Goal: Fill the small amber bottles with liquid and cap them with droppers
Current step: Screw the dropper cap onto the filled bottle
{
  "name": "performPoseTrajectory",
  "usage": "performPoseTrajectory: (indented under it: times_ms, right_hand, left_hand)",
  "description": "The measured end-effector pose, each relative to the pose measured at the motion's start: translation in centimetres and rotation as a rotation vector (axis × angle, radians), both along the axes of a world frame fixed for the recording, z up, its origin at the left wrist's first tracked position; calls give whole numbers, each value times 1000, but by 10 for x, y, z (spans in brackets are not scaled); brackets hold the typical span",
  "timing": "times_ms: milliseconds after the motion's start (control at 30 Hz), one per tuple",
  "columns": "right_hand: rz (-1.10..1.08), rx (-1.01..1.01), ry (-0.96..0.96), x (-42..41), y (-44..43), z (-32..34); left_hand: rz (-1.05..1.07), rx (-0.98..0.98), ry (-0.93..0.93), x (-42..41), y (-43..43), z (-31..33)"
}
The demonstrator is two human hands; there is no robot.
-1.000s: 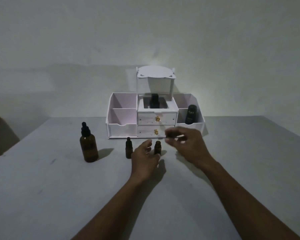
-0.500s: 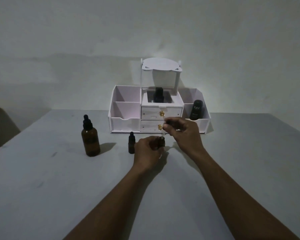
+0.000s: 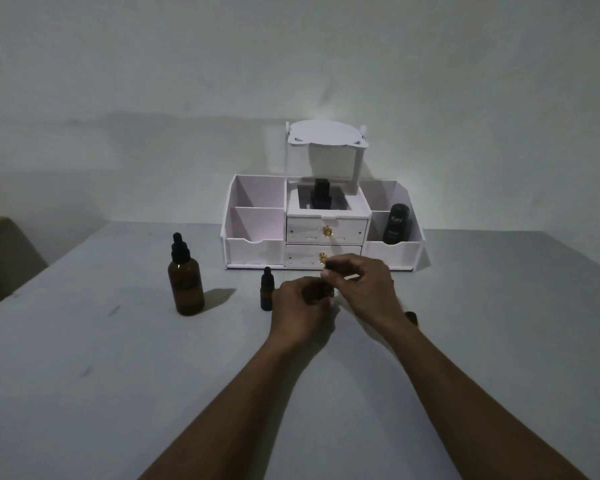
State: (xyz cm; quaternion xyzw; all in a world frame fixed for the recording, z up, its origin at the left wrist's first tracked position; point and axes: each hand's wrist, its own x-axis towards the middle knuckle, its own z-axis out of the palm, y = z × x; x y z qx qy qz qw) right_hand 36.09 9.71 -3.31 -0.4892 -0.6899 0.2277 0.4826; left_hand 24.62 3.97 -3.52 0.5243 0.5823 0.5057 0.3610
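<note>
Head: organizer (image 3: 248, 250) holds black bottle (image 3: 395, 224), amber bottle (image 3: 266, 298) outside

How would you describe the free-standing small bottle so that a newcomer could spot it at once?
Find the white organiser at the back of the table; two dropper-capped bottles stand before its left half. The small bottle is the right one, just left of the left hand. It is far shorter than the big bottle and nobody holds it.

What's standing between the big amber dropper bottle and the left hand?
A small capped amber bottle stands upright there, close beside the left hand, in the head view.
</note>
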Motion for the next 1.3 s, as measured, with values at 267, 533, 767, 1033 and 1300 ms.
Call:
performPoseTrajectory:
  times_ms: [267,533,767,1033,1300]
  right_hand:
    - [-82,-33,33,-5,-1,-3]
    - [-53,-30,-3,-5,-1,-3]
    - [-1,33,-5,-3,-3,-5]
    - [-31,14,37,-4,-1,-7]
    - [-48,-3,58,-5,1,-7]
  left_hand:
    - [13,-10,-36,0,3,0]
    - [5,18,5,-2,5,-1]
    - [-10,38,19,-3,3,-3]
    - [-14,37,2,-4,4,-2]
    - [-3,44,10,-1,3,-2]
